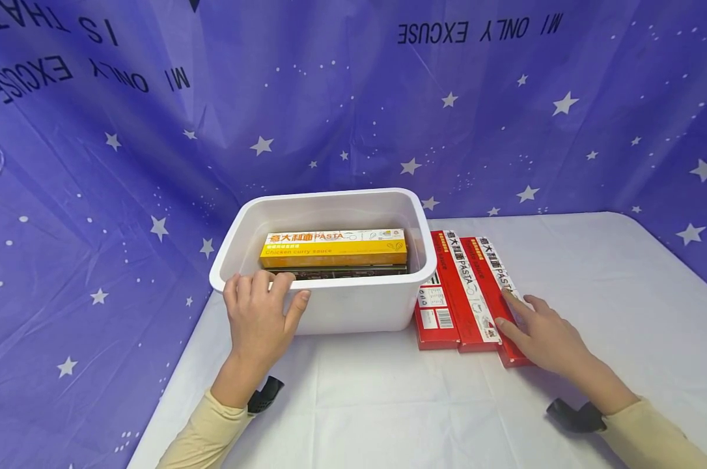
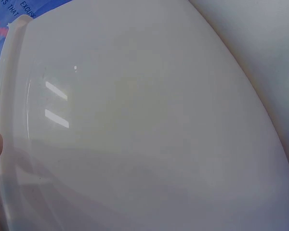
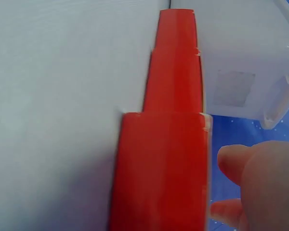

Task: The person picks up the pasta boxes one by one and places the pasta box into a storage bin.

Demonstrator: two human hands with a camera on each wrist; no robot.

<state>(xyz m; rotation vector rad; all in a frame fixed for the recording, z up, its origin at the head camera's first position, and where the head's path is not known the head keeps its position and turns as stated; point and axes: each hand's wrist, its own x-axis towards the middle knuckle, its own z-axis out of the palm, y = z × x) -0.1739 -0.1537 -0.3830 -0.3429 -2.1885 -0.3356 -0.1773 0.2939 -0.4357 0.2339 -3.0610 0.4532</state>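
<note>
A white plastic bin [image 1: 353, 306] holds a yellow pasta box [image 1: 332, 251], with a dark box [image 1: 353, 270] in front of it, mostly hidden by the front wall. My left hand [image 1: 260, 319] grips the bin's front rim near its left corner, fingers bent over the edge and thumb outside. Three red pasta boxes lie side by side right of the bin: a left one [image 1: 441, 326], a middle one [image 1: 473, 312] and a right one [image 1: 508, 332]. Over the right box is my right hand [image 1: 549, 332], thumb and fingers extended; firm contact is not clear.
A white cloth [image 1: 353, 404] covers the table. Behind and to the left hangs a purple curtain [image 1: 342, 117] with stars and lettering. Each wrist carries a black mount, the left one [image 1: 265, 395] close to the table near the bin's front.
</note>
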